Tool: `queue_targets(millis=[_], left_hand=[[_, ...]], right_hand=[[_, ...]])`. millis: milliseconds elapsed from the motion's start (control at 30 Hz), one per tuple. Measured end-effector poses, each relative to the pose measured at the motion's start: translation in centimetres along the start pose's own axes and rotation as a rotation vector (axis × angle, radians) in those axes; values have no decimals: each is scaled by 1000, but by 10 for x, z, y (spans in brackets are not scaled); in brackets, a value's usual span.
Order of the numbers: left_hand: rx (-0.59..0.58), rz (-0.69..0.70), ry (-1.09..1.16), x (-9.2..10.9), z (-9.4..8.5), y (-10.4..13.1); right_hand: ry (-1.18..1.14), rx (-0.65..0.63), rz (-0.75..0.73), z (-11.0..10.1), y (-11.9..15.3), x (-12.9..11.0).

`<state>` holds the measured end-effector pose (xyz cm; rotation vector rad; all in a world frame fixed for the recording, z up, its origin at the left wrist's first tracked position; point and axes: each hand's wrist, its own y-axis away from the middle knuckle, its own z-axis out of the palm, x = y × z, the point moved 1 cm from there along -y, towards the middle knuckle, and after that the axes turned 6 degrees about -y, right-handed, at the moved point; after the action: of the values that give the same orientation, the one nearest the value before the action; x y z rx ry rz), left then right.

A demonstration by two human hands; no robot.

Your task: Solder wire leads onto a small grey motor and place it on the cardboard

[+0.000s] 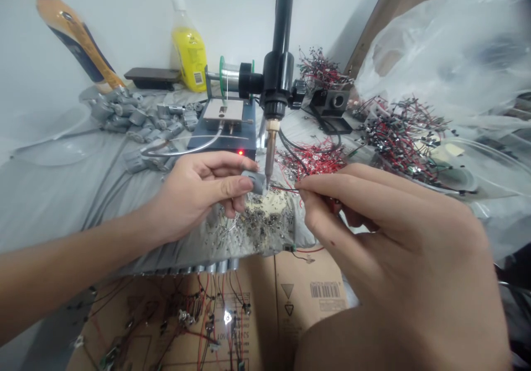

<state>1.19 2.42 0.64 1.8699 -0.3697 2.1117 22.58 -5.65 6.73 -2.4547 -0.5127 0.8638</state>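
Note:
Between the thumb and fingers of my left hand (209,186) is a small grey cylindrical motor (256,183), its end turned to the right. The tip of a soldering iron (270,152), clamped upright on a black stand, comes down at that end. My right hand (385,227) pinches a thin dark wire (285,189) whose far end reaches the iron tip and the motor. Whether the wire touches the motor terminal is too small to tell. Behind the iron, a solder spool (232,78) with green rims sits above a blue feeder box (199,141) with a lit red light.
Loose grey motors (136,116) lie piled at the left. Red wires (317,158) and a tub of wired parts (394,139) are at the right. Solder scraps (265,221) cover the table under my hands. A cardboard box (307,271) with wired motors stands at the front edge.

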Motion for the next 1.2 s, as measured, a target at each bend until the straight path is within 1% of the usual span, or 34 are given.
queue_targets(millis=[167,300,467,967,1200], left_hand=[[10,0,0,2,1,-1],[13,3,-20,2,1,-1],[11,7,4,2,1,-1],[1,21,-18,2,1,-1],[27,27,-34,4,2,0]], right_hand=[[-15,32,-9,1,0,1],[-12,3,9,2,-1,2],[-16,36,-9,3,-1,2],[-3,37,-13,1,0,1],[-31,33,-4,-1,5,4]])
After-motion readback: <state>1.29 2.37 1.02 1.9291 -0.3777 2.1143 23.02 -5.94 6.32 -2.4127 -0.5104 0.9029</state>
